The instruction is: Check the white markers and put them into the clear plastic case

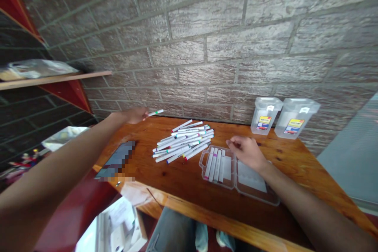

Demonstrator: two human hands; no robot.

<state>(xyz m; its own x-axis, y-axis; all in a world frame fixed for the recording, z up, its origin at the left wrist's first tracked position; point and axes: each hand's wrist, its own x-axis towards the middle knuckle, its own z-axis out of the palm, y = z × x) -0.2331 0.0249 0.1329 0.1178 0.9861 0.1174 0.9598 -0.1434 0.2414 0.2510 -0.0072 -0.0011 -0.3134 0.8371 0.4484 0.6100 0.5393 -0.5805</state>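
Note:
My left hand [138, 114] is closed around one end of a white marker with a green band [156, 113], held above the table's back left part. A heap of white markers [184, 139] with coloured caps lies on the table to the right of that hand. Near the heap is a clear plastic case [227, 183], lying open, with several markers [216, 165] side by side in its left half. Over the case's right half hovers my right hand [246, 150], fingers curled; whether anything is in them is hidden.
Two clear containers [265, 116] with yellow labels stand at the back right, by the brick wall [191, 67]. A dark, partly blurred flat device [116, 159] lies at the table's left. Below the front edge is a white box [138, 224]; a shelf [59, 80] juts out at left.

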